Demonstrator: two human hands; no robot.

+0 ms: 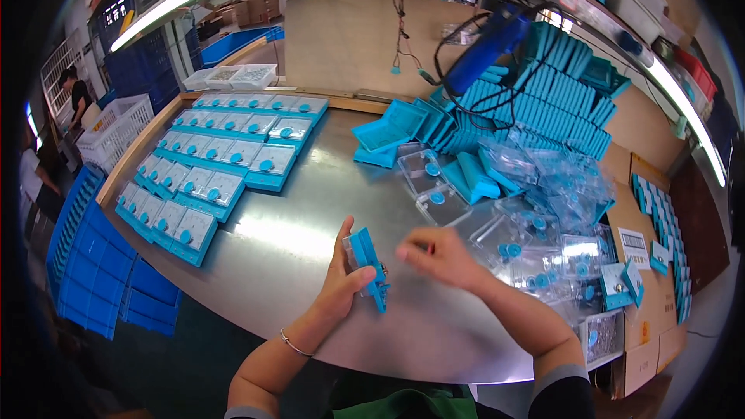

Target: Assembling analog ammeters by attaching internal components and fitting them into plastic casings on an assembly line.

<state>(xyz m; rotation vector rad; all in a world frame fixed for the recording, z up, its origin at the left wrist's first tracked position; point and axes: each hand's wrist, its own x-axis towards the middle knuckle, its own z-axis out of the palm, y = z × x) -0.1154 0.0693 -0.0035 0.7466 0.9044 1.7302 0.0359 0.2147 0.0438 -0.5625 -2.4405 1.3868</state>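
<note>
Over the front middle of the metal table, my left hand (335, 287) is closed round a turquoise plastic box part (362, 248). The part is tilted on edge, with a clear side toward my palm and small metal pieces near my thumb. Just to its right, apart from it, is my right hand (446, 257). Its fingers are curled together, with a small dark red spot by them; what they hold, if anything, I cannot make out. Clear plastic covers (535, 252) with turquoise knobs lie heaped to the right of this hand.
Rows of turquoise boxes with clear lids (225, 151) cover the table's left side. Turquoise trays (535, 101) are stacked at the back right, below a hanging blue power tool (485, 54) with a looped cable. A cardboard box (648, 295) and a small-parts bin (603, 337) stand at right.
</note>
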